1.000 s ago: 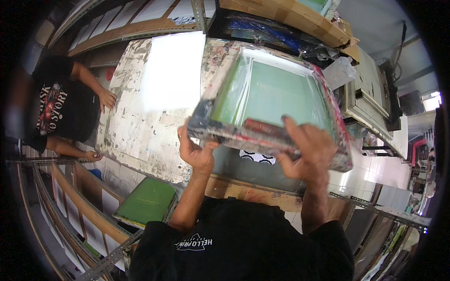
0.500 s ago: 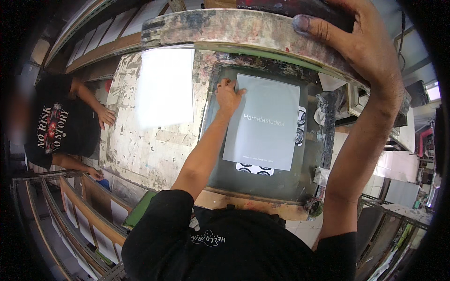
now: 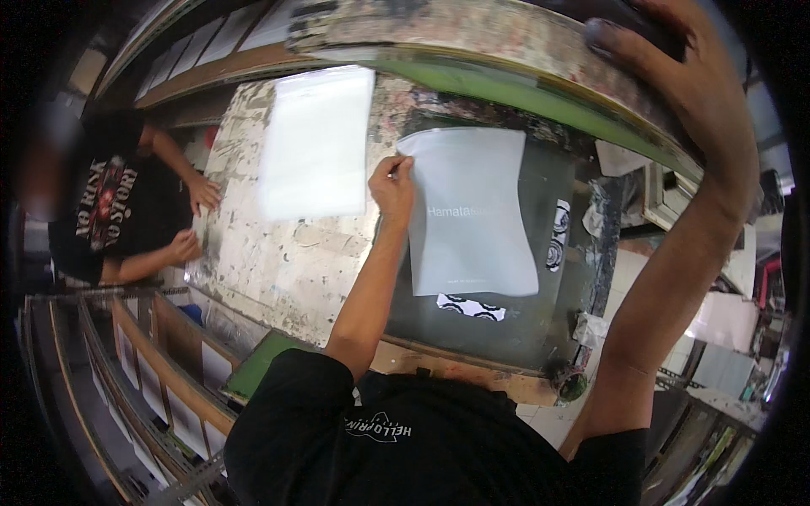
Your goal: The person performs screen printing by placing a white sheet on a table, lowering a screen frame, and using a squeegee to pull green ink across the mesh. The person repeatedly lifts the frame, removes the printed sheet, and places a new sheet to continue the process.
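My left hand [image 3: 392, 187] pinches the upper left edge of a grey, translucent plastic bag [image 3: 472, 244] with white lettering. The bag bows upward, partly raised off the dark printing board [image 3: 519, 337]. At the top right, my right hand [image 3: 679, 80] grips the edge of a raised, paint-stained screen frame [image 3: 472, 32]; the thumb lies on the near face and the other fingers are mostly hidden. Black-and-white patterned strips [image 3: 557, 236] lie on the board beside the bag's right edge and below its bottom edge.
A stack of white sheets or bags [image 3: 316, 148] rests on the paint-spotted table [image 3: 245, 244] to the left. Across it a co-worker [image 3: 110, 198] has both hands by the table edge. Racks with wooden dividers [image 3: 139, 350] stand lower left. A stained can [image 3: 571, 384] sits lower right.
My left hand has taken the bag's edge and shifted it leftward, bending it. The screen frame and my right hand appear farther up and right. The co-worker's nearer hand has moved up to the table edge.
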The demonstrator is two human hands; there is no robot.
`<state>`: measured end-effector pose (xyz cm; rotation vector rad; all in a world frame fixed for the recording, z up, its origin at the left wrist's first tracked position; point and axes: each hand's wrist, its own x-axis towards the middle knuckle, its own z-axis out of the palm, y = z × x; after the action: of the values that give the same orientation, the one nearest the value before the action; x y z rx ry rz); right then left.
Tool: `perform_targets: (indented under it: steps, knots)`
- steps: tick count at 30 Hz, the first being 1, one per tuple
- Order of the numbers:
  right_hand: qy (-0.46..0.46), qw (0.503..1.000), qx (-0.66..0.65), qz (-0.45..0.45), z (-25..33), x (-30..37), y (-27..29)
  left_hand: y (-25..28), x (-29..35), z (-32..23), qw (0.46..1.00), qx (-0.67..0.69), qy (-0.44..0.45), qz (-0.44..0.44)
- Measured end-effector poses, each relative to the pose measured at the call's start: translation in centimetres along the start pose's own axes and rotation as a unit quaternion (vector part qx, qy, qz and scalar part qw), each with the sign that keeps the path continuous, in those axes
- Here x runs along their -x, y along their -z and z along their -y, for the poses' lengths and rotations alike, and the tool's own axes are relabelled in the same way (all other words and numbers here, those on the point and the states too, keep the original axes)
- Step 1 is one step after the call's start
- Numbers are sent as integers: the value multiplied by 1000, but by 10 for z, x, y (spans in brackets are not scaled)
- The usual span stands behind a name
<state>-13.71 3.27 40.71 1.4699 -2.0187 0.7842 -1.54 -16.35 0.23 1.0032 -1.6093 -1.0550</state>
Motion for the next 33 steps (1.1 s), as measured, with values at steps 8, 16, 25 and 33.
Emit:
perform_targets:
  steps: [8,16,25,33]
  knots:
    - [-111,976,-110,149,-66,-4,-1,184,-24,71,974,-27,54,-217]
    - [-67,991,-43,112,-83,0,-7,323,-29,97,855,-272,52,-439]
    - [-93,983,-85,134,-71,-6,-3,155,-18,28,905,-367,-217,16]
    - [-95,976,-135,145,-70,-14,-3,133,-35,71,966,-246,-36,75]
